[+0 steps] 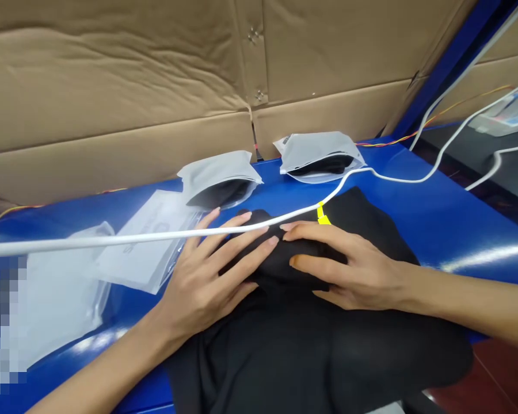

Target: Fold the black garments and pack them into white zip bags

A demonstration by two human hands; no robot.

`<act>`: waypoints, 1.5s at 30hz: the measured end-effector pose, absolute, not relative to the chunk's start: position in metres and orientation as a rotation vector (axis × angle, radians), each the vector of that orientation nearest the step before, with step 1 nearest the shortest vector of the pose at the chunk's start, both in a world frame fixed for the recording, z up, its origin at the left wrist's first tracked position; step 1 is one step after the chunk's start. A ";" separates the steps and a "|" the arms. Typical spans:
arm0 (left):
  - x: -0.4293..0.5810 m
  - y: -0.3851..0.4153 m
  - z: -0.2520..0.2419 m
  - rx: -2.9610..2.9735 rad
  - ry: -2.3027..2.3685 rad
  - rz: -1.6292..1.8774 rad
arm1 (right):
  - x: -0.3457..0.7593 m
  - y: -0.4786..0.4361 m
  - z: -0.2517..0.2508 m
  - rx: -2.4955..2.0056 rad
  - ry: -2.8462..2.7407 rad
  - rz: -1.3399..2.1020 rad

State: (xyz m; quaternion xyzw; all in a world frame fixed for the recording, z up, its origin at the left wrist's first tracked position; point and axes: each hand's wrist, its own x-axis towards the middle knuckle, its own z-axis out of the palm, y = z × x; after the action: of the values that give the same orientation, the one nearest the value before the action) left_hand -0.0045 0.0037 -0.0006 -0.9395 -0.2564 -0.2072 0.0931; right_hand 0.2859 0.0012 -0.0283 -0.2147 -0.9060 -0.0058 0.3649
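A black piece of clothing (285, 351) lies spread over the near part of the blue table and hangs past its front edge. My left hand (211, 270) rests on its upper left part with the fingers spread. Opposite it, my right hand (349, 264) lies on the cloth, fingers apart and slightly bent, the fingertips close to those of the left. A yellow tag (323, 215) shows on the garment just beyond my right hand. The cloth under both palms is hidden.
Two white plastic bags (218, 172) with black contents stand open at the back, beside the cardboard wall (125, 75). More flat white bags (64, 293) lie on the left of the blue table (449, 224). A white cable (155, 236) crosses in front of the view above my hands.
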 end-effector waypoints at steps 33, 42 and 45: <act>-0.060 0.010 -0.007 -2.283 -1.540 0.092 | 0.294 0.015 -0.031 -0.542 -2.496 -0.261; -0.028 0.010 0.004 -2.374 -1.362 -0.160 | 0.295 0.019 -0.027 -0.403 -2.460 -0.289; -0.021 0.003 0.002 -2.336 -1.311 -0.266 | 0.295 0.020 -0.027 -0.356 -2.429 -0.269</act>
State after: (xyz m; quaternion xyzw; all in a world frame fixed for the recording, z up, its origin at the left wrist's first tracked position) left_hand -0.0213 0.0027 0.0025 -0.8458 -0.4749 -0.0963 0.2230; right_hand 0.2952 0.0195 -0.0266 -0.1363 -0.9285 -0.1028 0.3299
